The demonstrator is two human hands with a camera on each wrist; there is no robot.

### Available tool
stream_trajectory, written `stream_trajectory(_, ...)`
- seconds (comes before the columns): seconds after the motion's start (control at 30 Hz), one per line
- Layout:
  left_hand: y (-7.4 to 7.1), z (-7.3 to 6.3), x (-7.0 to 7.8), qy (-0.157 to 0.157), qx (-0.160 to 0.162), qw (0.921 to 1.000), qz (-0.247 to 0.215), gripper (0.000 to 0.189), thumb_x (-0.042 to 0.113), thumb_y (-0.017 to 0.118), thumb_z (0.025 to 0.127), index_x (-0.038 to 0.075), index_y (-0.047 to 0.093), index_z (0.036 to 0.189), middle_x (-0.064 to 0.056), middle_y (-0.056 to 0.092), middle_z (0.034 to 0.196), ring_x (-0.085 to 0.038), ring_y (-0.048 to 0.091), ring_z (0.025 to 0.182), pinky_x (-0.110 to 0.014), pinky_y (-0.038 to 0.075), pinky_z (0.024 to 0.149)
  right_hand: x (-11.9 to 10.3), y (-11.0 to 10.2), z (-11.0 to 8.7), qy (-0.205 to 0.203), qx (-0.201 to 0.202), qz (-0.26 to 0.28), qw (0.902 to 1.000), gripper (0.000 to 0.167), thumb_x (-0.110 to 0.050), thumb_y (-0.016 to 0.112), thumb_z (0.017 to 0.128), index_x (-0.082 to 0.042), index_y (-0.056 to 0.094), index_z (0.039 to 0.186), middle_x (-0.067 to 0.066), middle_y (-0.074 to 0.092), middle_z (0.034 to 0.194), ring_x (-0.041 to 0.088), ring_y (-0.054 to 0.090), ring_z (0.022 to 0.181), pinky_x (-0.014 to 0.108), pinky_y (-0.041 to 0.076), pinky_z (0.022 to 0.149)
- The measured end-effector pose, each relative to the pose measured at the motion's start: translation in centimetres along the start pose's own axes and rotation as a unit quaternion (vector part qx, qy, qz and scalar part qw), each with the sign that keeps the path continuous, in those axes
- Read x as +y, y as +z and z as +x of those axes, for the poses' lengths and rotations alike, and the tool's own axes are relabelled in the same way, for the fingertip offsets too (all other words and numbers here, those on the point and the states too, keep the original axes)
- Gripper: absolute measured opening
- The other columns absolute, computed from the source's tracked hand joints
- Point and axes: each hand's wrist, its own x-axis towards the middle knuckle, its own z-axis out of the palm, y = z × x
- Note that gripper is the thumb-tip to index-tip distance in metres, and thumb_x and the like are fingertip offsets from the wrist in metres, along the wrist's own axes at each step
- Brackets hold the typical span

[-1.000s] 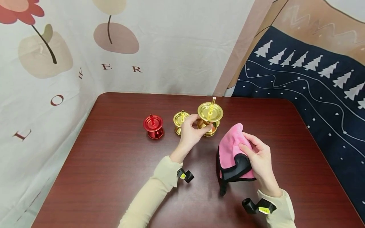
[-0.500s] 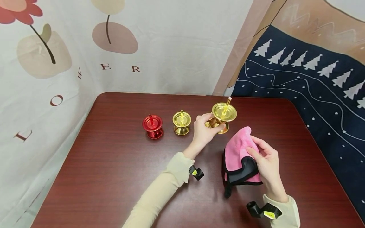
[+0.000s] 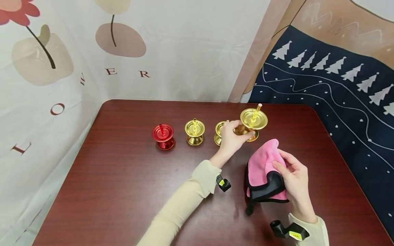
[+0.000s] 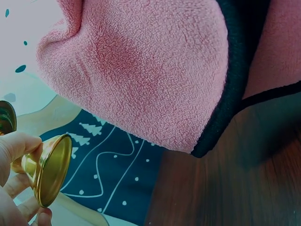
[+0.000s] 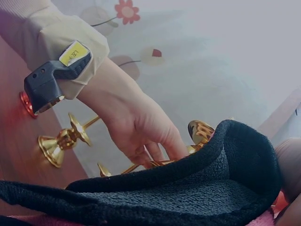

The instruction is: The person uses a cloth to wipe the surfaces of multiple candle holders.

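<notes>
The shiny, narrow-waisted gold candleholder [image 3: 253, 124] tilts over the wood-grained table [image 3: 123, 188], its waist pinched by the left hand [image 3: 232, 137], arm outstretched; just nearer, the right hand [image 3: 296, 177] pinches a fuzzy, black-edged pink cloth [image 3: 264, 165].

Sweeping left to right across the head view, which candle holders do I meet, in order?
Red candle holder, gold candle holder standing in full view, gold candle holder partly hidden by the left hand, gold candle holder gripped by that hand.
</notes>
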Motion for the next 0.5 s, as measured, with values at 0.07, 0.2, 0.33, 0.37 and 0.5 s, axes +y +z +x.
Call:
stream_trajectory(0.07,0.4,0.0,0.1,-0.003,-0.004,1.0,0.003,0.029,0.018,0.083,0.069,0.005,0.071,0.092,-0.004,0.066,0.077,-0.014,0.055,0.079,-0.036,0.037,0.096,-0.1,-0.3,-0.1,0.001,0.002,-0.003,1.0,0.033,0.02,0.057,0.079,0.0,0.069,0.104,0.0,0.068,0.082,0.009,0.06,0.067,0.016,0.05,0.061)
stream_trajectory(0.2,1.3,0.0,0.0,0.01,-0.011,0.9996,0.026,0.027,0.02,0.083,0.068,0.007,0.072,0.089,-0.002,0.066,0.078,-0.014,0.055,0.08,-0.026,0.038,0.08,-0.2,-0.8,-0.2,0.006,0.013,-0.004,0.9999,0.033,0.019,0.057,0.08,-0.001,0.069,0.103,0.0,0.068,0.081,0.009,0.059,0.066,0.016,0.049,0.059)
stream_trajectory(0.33,2.1,0.0,-0.4,0.025,-0.018,0.9981,0.053,0.028,0.021,0.084,0.068,0.006,0.072,0.088,-0.003,0.067,0.084,-0.015,0.057,0.084,-0.023,0.038,0.078,-0.4,-1.2,-0.2,0.014,0.026,-0.006,0.9996,0.032,0.018,0.057,0.081,-0.002,0.069,0.103,0.0,0.067,0.081,0.009,0.059,0.067,0.016,0.05,0.06)
stream_trajectory(0.37,2.3,-0.1,-0.4,0.025,-0.02,0.9978,0.058,0.028,0.021,0.084,0.067,0.006,0.072,0.088,-0.003,0.066,0.086,-0.015,0.057,0.086,-0.023,0.039,0.078,-0.4,-1.3,-0.2,0.016,0.028,-0.007,0.9995,0.032,0.017,0.058,0.081,-0.002,0.069,0.104,0.0,0.067,0.082,0.009,0.06,0.067,0.016,0.05,0.06)
stream_trajectory(0.5,3.1,-0.1,-0.6,0.018,-0.032,0.9962,0.079,0.031,0.023,0.084,0.067,0.007,0.073,0.091,-0.003,0.067,0.091,-0.016,0.057,0.088,-0.023,0.04,0.079,-0.3,-1.6,-0.3,0.018,0.029,-0.012,0.9993,0.031,0.017,0.058,0.081,-0.001,0.069,0.104,0.0,0.068,0.082,0.009,0.06,0.068,0.015,0.05,0.06)
